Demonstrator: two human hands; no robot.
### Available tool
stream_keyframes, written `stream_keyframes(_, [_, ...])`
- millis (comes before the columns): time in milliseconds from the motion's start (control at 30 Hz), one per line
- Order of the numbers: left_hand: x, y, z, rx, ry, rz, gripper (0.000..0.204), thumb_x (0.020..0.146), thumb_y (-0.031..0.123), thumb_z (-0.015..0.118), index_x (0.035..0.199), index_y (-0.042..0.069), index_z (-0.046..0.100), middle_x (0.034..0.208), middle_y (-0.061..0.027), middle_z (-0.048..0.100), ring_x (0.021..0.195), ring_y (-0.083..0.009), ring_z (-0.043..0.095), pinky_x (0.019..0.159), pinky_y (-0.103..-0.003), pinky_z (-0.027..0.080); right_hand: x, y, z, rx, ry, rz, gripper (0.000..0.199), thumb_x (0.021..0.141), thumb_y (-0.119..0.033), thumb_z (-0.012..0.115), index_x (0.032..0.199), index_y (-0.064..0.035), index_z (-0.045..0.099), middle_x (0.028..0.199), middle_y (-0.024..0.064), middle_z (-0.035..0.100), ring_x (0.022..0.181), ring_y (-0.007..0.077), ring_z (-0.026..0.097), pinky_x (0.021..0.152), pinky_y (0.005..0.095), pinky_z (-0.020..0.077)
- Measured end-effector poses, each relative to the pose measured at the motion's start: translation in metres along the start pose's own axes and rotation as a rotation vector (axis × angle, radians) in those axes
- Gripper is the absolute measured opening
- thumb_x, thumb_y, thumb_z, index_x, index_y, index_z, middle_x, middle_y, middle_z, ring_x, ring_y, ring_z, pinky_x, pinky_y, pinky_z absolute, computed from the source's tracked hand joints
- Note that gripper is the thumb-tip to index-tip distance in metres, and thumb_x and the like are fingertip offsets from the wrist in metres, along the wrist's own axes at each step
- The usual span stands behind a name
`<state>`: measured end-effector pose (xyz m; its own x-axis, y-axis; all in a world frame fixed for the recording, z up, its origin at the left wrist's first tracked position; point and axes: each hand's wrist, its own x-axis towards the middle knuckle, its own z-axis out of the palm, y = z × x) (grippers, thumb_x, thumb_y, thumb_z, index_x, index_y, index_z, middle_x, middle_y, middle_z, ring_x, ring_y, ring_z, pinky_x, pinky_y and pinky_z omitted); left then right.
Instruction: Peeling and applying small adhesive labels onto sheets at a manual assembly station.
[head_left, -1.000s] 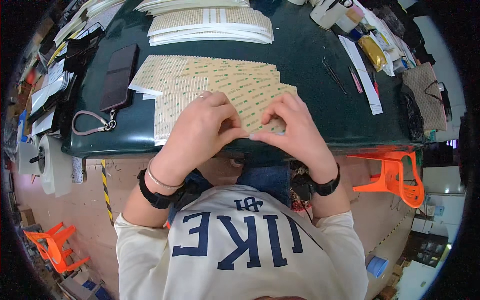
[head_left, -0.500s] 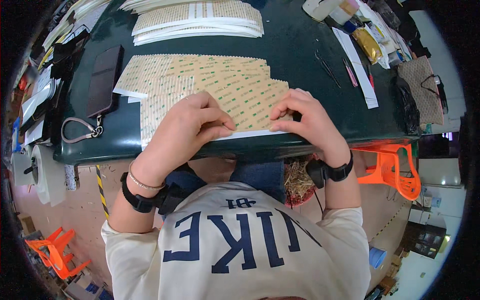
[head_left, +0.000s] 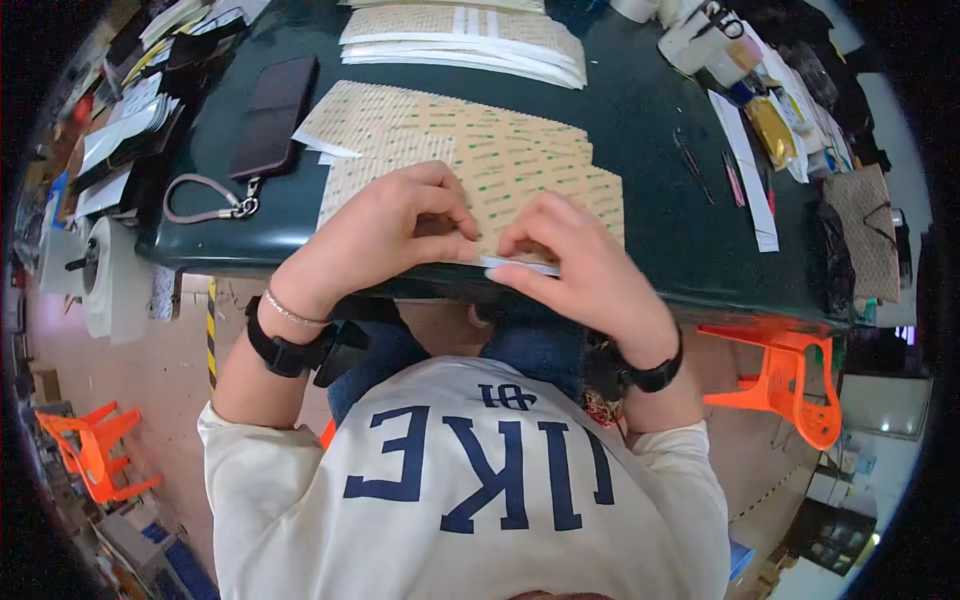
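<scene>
Tan backing sheets with rows of small green print lie overlapped at the table's near edge, some ruled in narrow strips. A white border runs along the front of the nearest sheet. My left hand pinches that border, thumb and fingertips together near its middle. Close beside it, my right hand holds the same edge, its thumb below and curled fingers above. The fingertips of both hands nearly meet. My hands hide part of the sheet and exactly how its edge sits between the fingers.
A stack of similar sheets lies farther back on the dark green table. To the left is a dark phone with a wrist strap. Tweezers, a white strip and packets sit right. An orange stool stands beyond.
My right hand has slid left along the front edge, from the sheet's right corner to beside my left hand. The view has shifted, so the table appears farther right.
</scene>
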<state>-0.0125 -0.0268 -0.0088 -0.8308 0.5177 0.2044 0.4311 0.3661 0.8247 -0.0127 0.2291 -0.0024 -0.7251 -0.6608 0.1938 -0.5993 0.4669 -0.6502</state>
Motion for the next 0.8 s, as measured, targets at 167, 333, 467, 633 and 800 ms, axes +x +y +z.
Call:
stream_keyframes(167, [-0.001,-0.009,0.002,0.081,0.037,0.089,0.017,0.079,0.007,0.080,0.092,0.001,0.072,0.091,-0.0106,0.063,0.085,-0.0297,0.066,0.075,-0.037,0.054,0.016,-0.004,0.018,0.019,0.043,0.053,0.019,0.087,-0.015,0.077,0.096,-0.0040,0.065,0.093,0.0074,0.055,0.084,0.0211,0.058,0.072,0.0307,0.0471])
stream_keyframes(333, [0.001,-0.010,0.003,0.087,0.038,0.082,0.018,0.077,0.008,0.080,0.092,0.003,0.070,0.093,-0.0110,0.064,0.085,-0.0319,0.066,0.074,-0.038,0.054,0.020,-0.001,0.013,0.097,0.005,0.117,0.016,0.087,-0.011,0.077,0.095,-0.0038,0.066,0.090,0.0053,0.053,0.080,0.0174,0.055,0.069,0.0290,0.0449])
stream_keyframes(467, [-0.001,-0.008,0.003,0.106,0.017,0.015,0.018,0.079,0.006,0.081,0.093,0.003,0.070,0.094,-0.0095,0.064,0.083,-0.0262,0.066,0.073,-0.034,0.055,0.021,0.004,0.014,0.149,0.000,0.129,0.015,0.086,-0.010,0.077,0.093,-0.0034,0.065,0.089,0.0036,0.053,0.078,0.0148,0.054,0.066,0.0274,0.0430])
stream_keyframes(633, [-0.004,-0.007,0.008,0.142,0.061,0.029,0.016,0.080,0.006,0.079,0.093,0.003,0.069,0.090,-0.0098,0.065,0.081,-0.0281,0.067,0.071,-0.036,0.054,0.019,0.005,0.018,0.148,0.021,0.144,0.014,0.086,-0.009,0.077,0.092,-0.0029,0.066,0.088,0.0029,0.053,0.076,0.0125,0.053,0.065,0.0259,0.0415])
stream_keyframes(800, [-0.006,-0.007,0.011,0.163,0.105,0.030,0.014,0.082,0.007,0.077,0.093,0.004,0.069,0.089,-0.0110,0.066,0.085,-0.0322,0.066,0.074,-0.039,0.054,0.016,0.002,0.022,0.139,0.070,0.198,0.013,0.088,-0.010,0.076,0.093,-0.0023,0.066,0.087,0.0032,0.054,0.074,0.0122,0.052,0.065,0.0261,0.0415])
